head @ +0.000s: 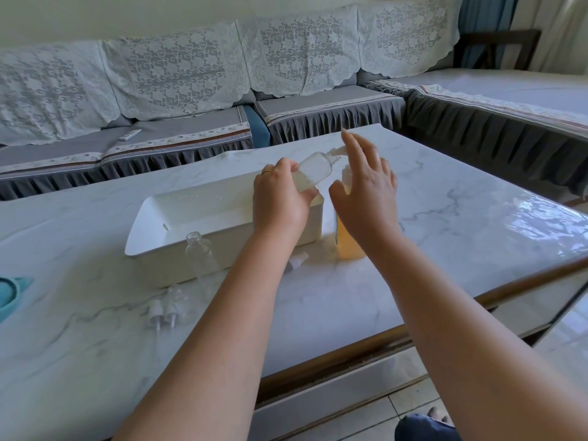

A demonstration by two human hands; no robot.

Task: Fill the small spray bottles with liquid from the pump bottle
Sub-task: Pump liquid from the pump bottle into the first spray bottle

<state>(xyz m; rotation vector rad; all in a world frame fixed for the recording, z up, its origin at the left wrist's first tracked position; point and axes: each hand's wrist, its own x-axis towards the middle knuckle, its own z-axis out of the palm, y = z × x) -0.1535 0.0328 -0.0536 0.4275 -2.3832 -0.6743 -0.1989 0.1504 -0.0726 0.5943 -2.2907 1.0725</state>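
Head view: on the marble surface (445, 237), an uncapped clear plastic spray bottle (201, 259) stands nearest. Beyond, the left hand (280, 198) grips a tilted small clear bottle (313, 171), its mouth at the amber pump bottle (348, 246) spout; the right hand (366, 192), fingers spread, presses the pump.

tray (178, 230) on table (445, 243), pump bottle (350, 246) right of tray

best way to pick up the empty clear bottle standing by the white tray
Take the empty clear plastic bottle around its straight round body, below the threaded neck, coming from the near side. It stands upright and uncapped right against the white rectangular tray, which blocks the far side, and the narrow neck offers less grip.
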